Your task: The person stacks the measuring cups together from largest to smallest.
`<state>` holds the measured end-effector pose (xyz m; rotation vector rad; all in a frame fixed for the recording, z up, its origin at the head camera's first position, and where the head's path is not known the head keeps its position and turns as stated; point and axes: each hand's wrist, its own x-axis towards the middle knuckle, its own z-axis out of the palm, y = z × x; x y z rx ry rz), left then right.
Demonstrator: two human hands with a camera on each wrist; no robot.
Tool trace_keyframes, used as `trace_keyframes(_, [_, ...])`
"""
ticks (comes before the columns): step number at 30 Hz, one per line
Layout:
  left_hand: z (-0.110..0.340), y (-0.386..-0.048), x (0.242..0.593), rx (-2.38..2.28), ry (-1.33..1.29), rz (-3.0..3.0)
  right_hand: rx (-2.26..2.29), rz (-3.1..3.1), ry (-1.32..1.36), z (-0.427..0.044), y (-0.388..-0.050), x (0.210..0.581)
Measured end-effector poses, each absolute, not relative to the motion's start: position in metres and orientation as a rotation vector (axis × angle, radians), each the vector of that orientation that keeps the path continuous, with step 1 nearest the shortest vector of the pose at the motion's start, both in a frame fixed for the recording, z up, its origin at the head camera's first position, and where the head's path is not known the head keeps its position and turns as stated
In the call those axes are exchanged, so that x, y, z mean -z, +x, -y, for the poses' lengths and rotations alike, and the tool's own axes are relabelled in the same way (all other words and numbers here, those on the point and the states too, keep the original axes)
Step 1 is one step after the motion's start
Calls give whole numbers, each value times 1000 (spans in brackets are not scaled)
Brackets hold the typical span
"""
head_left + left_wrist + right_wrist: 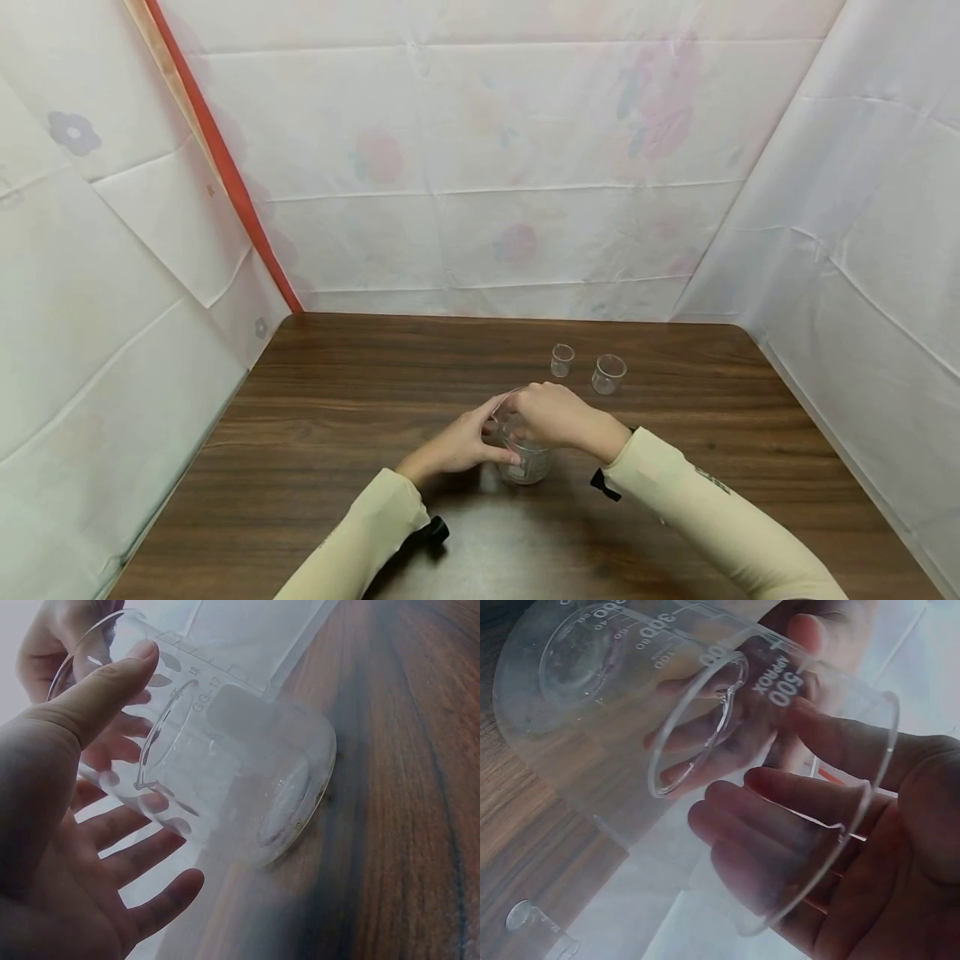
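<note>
A large clear glass beaker (527, 468) stands on the table, with a 500 mark near its rim in the right wrist view. Around its side my left hand (465, 440) holds it, thumb on one side and fingers spread on the other. Inside it sits a smaller glass beaker (664, 660), its rim partway down the large one. My right hand (555, 412) reaches into the mouth of the large beaker. In the right wrist view, the fingers (739, 855) of that hand are loosely bent above the smaller beaker's rim, apart from it.
Behind the right hand, a tiny glass beaker (562, 361) and a slightly bigger one (608, 375) stand apart on the brown wooden table (352, 367). White patterned cloth (465, 242) rises behind the table and along both sides.
</note>
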<state>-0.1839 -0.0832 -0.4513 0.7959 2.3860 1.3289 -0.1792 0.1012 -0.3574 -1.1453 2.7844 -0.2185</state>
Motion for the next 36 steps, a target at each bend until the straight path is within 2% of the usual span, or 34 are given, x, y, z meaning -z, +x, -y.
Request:
trace_keyframes(19, [83, -184, 452, -1298, 769, -2387, 290, -2926, -1246, -111, -183, 346])
trace_keyframes(36, [82, -186, 453, -1360, 878, -2363, 288, -2999, -1115, -121, -196, 339])
